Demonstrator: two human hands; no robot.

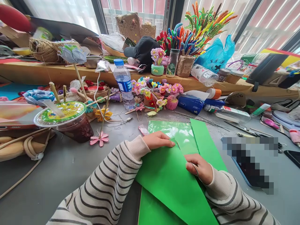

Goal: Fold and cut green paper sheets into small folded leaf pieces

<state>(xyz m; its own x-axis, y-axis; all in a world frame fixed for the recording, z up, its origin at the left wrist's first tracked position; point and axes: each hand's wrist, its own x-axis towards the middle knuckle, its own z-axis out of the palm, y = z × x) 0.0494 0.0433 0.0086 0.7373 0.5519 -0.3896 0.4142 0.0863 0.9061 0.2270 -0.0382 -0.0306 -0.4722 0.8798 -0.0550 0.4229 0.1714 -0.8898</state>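
A sheet of green paper (pixel 168 175) lies at a slant before me, over more green paper (pixel 152 207) beneath. My left hand (pixel 158 140) is at its upper edge, thumb on top and fingers close together, gripping the sheet. Along the right edge my right hand (pixel 199 167) is closed, its thumb pressed over the paper and the other fingers curled, partly hidden. Something thin shows at that thumb; I cannot make out what. Behind both hands lies a clear plastic sleeve (pixel 172 126) with green inside, and a green strip (pixel 208 143) extends to its right.
A tilted drink cup (pixel 75 131) and a pink flower (pixel 99 139) are to the left. Beyond the paper stand a water bottle (pixel 123 84) and a blue tissue pack (pixel 191 103). A partly blurred phone (pixel 250 172) lies right. Craft items crowd the back ledge (pixel 98 70).
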